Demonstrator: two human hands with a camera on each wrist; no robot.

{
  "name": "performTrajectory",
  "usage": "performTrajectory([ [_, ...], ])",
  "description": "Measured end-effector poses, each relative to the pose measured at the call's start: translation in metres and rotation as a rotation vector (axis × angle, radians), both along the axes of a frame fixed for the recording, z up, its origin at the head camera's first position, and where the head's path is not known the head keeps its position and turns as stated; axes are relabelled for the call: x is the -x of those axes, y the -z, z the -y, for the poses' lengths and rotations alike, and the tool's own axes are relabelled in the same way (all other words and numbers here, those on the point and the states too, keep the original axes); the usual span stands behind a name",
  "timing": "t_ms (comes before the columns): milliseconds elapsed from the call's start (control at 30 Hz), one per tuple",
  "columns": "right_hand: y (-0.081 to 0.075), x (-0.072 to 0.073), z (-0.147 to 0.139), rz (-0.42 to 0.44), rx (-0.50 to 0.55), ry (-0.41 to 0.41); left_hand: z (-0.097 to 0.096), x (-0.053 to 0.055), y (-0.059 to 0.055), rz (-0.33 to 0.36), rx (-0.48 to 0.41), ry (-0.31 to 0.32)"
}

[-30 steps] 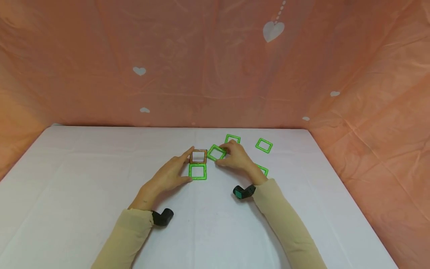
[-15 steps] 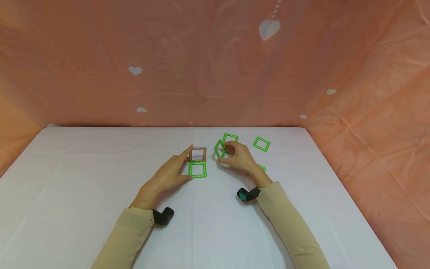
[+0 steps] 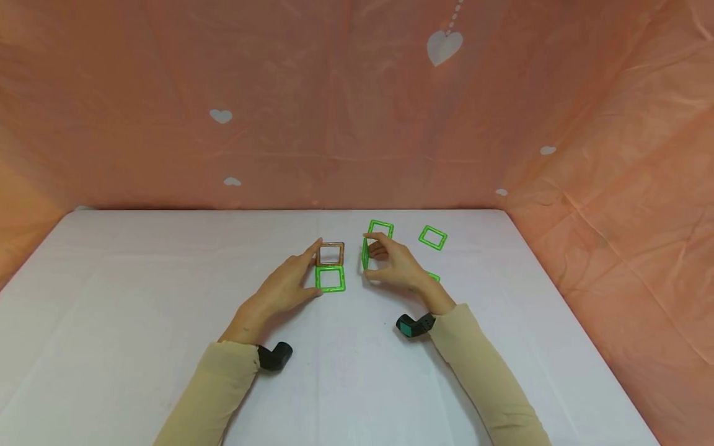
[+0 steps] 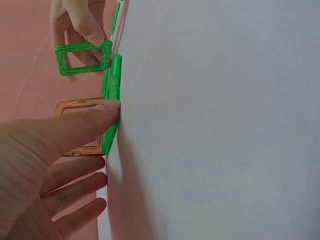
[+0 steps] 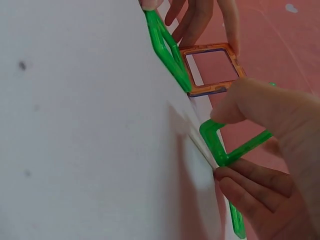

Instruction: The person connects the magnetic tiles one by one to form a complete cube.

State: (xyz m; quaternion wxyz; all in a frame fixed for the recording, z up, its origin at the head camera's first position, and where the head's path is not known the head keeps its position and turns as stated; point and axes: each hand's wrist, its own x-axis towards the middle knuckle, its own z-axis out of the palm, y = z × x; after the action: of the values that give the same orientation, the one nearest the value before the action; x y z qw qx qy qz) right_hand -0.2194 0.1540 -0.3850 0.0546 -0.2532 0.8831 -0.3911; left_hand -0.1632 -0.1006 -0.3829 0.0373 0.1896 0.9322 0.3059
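Note:
My left hand point(image 3: 284, 288) rests on a pair of joined square magnetic tile frames. Its thumb touches the near corner of the green tile point(image 3: 343, 280), which lies on the table; the index fingertip touches the orange-brown tile point(image 3: 343, 254) behind it. Seen from the right wrist, that orange tile point(image 5: 212, 48) stands up from the green one's edge. My right hand point(image 3: 398, 267) pinches another green square tile point(image 3: 365, 254) by its edges between thumb and fingers, upright and edge-on to the head camera. A gap separates it from the orange tile.
Behind my right hand lies a green tile point(image 3: 382, 222), partly hidden by it. Another green tile point(image 3: 437, 230) lies farther right, and a third green tile point(image 3: 434, 277) is mostly covered by my right wrist. A pink curtain point(image 3: 334, 124) hangs behind the white table point(image 3: 167, 279).
My right hand has drawn its green tile rightward, away from the orange tile, and turned it from a slant to upright and edge-on. The left hand keeps its place on the joined pair.

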Motion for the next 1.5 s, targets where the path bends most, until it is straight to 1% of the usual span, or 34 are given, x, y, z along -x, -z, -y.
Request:
performTrajectory([
  [100, 0.001, -0.001, -0.001, -0.005, 0.014, -0.034, -0.001, 0.0, 0.001, -0.002, 0.003, -0.003],
  [267, 0.002, -0.003, -0.001, 0.012, 0.032, -0.043, -0.002, 0.002, 0.002, 0.005, 0.006, -0.009],
  [367, 0.002, -0.004, -0.001, 0.013, 0.05, -0.045, -0.003, 0.002, 0.001, 0.009, 0.005, -0.009],
  [533, 0.003, -0.006, 0.0, 0.008, 0.088, -0.079, -0.005, 0.002, 0.0, 0.014, 0.003, -0.012],
  [733, 0.005, -0.009, 0.001, 0.018, 0.088, -0.105, -0.006, 0.002, 0.0, 0.002, 0.004, -0.019],
  [1100, 0.006, -0.011, 0.007, 0.069, 0.084, -0.12, -0.007, 0.001, 0.003, -0.028, -0.006, -0.013],
  [1267, 0.007, -0.01, 0.008, 0.057, 0.081, -0.142, -0.008, 0.001, 0.002, -0.036, -0.005, -0.007],
  [1500, 0.008, -0.009, 0.007, 0.038, 0.074, -0.167, -0.009, 0.001, 0.0, -0.025, -0.002, -0.016],
])
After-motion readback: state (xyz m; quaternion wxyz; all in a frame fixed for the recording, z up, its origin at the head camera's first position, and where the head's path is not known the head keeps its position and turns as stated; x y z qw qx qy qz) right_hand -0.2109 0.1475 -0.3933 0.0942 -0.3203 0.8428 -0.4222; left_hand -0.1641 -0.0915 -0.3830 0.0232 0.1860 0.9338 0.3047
